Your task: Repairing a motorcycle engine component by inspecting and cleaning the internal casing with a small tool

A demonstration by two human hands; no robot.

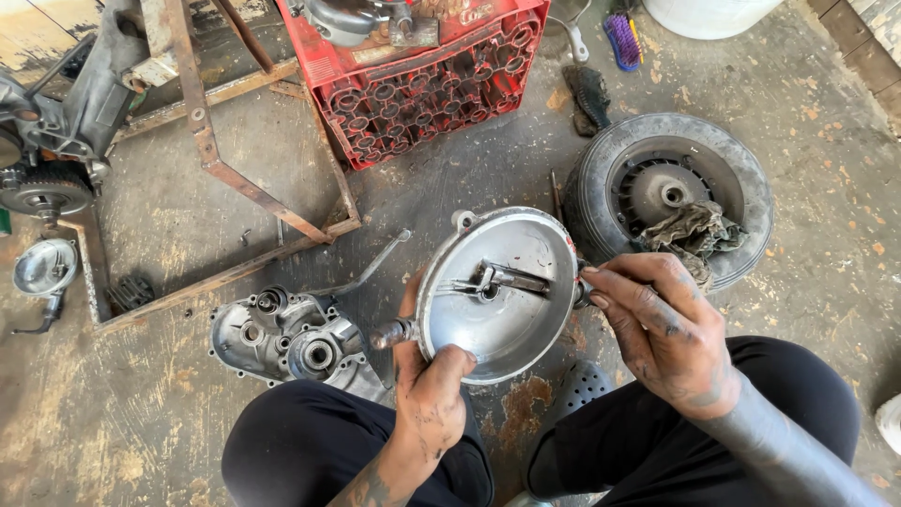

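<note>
I sit on a concrete floor with both knees in dark trousers below me. My left hand (430, 387) grips the lower rim of a round, bowl-shaped metal housing (507, 329), its hollow side facing me. A metal bracket (497, 279) lies across the inside of the bowl. My right hand (662, 329) pinches a small part at the housing's right rim; what it holds is hidden by the fingers. Both hands are smeared with grease.
An aluminium engine cover (296, 343) with a bent lever (371, 268) lies left of my knee. A small wheel with tyre (671, 188) holds a dirty rag (694, 235). A red crate (418, 80), a rusty frame (211, 160) and a round lamp (42, 268) stand further off.
</note>
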